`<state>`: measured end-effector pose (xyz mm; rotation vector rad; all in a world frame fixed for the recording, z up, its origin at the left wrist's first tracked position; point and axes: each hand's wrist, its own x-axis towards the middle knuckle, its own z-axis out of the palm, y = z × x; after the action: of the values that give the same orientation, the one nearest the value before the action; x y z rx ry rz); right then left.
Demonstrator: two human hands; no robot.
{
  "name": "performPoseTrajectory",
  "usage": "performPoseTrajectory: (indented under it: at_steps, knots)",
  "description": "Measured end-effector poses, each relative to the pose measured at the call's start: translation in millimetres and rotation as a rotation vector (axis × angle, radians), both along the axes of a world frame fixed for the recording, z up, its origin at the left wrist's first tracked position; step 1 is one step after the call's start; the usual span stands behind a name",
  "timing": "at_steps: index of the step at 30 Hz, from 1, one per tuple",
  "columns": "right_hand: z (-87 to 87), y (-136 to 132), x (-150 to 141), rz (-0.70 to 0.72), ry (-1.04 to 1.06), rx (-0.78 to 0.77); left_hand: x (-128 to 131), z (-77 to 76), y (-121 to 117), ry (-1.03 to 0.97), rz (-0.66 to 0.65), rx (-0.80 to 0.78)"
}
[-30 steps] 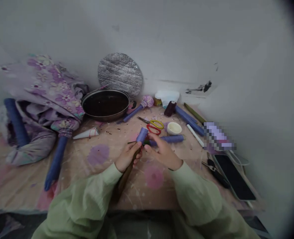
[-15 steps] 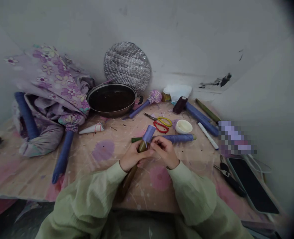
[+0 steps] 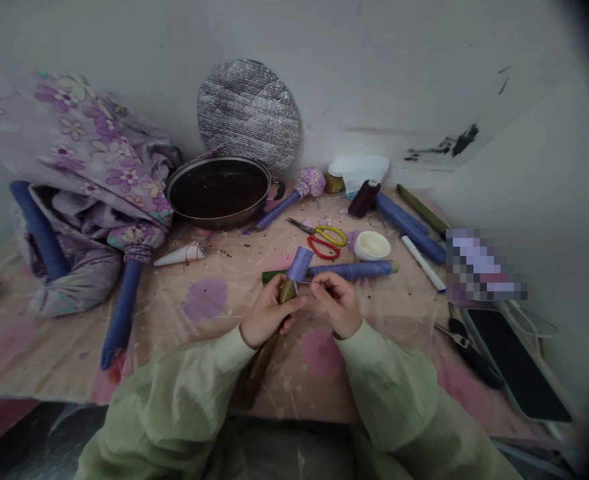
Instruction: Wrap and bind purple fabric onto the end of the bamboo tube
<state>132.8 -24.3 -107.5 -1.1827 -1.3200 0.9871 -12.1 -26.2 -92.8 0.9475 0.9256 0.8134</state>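
Observation:
My left hand (image 3: 267, 317) is wrapped round a brown-green stick (image 3: 262, 357) whose far end is bound in purple yarn (image 3: 299, 264). The stick slants from the table's near edge up to the middle. My right hand (image 3: 337, 305) is closed in a pinch just right of the wrapped end, holding a thin purple strand that runs to the yarn. Both hands sit close together above the pink patterned table (image 3: 199, 313). A second yarn-wrapped stick (image 3: 354, 270) lies flat just beyond my fingers.
Behind are a dark pan (image 3: 218, 190), a silver quilted disc (image 3: 248, 115), scissors (image 3: 324, 239), a white cup (image 3: 372, 245), a dark thread spool (image 3: 364, 197) and more blue sticks (image 3: 407, 227). Floral cloth (image 3: 89, 173) fills the left. A phone (image 3: 517, 363) and pliers (image 3: 467, 343) lie right.
My right hand has gone from flat and spread to a pinch on the strand beside the wrapped end. The view has tilted down slightly; the left hand keeps its grip.

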Motion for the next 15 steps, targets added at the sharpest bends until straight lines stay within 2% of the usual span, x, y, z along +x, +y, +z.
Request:
performPoseTrajectory:
  at_steps: [6,15]
  knots:
    - [-3.9,-1,0,0.024,0.055,-0.043,1,0.6,-1,0.019,0.015,0.014]
    - [-12.3,0,1,0.019,0.127,-0.096,2,-2.2,-2,0.055,0.191,0.130]
